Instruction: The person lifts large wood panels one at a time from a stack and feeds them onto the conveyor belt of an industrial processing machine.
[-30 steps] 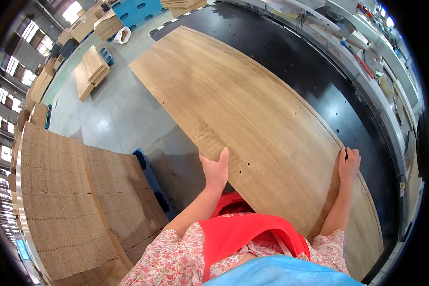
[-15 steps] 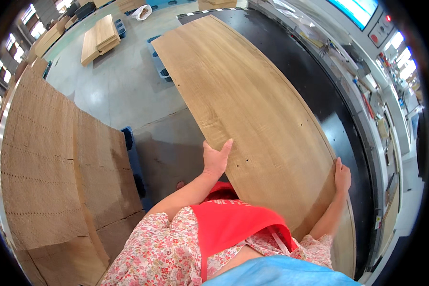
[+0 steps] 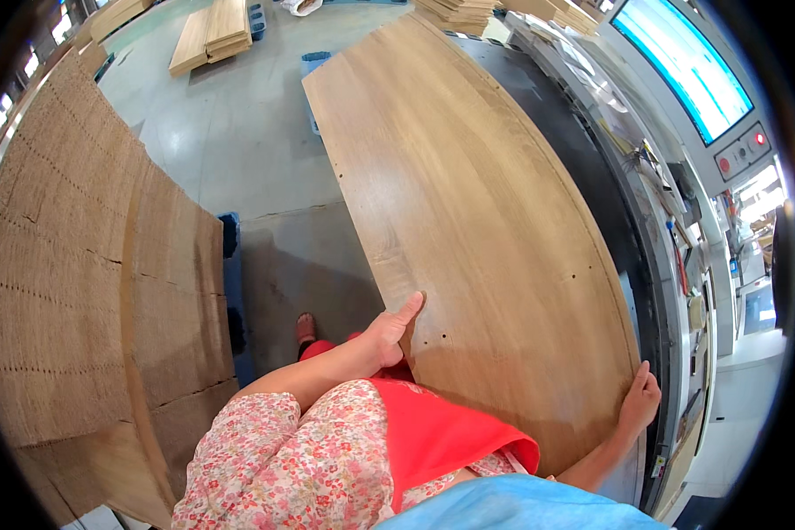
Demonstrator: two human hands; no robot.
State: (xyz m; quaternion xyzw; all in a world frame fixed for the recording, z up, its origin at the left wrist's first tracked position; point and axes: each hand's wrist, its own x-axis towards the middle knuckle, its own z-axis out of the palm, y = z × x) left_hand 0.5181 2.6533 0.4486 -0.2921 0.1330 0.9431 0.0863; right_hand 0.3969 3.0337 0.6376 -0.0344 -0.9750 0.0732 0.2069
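A long wood-grain panel [image 3: 477, 203] with a few small drilled holes stretches away from my body, partly over a black machine table [image 3: 539, 88]. My left hand [image 3: 393, 334] grips its left edge, thumb on top and fingers mostly hidden underneath. At the right edge, my right hand [image 3: 640, 399] is closed around the rim, with part of its grip out of sight. The panel's near end runs under my red apron [image 3: 446, 433].
A tall stack of brown boards [image 3: 53, 291] stands on a blue pallet [image 3: 231, 291] at left. More boards [image 3: 212, 40] lie farther off on the grey floor. Along the right run a cluttered machine ledge [image 3: 632, 146], a lit screen [image 3: 685, 66] and a button panel [image 3: 742, 152].
The view has shifted, bringing more of the screen and one of my feet into sight. The black strip right of the panel looks narrower. Both hands keep hold of the edges.
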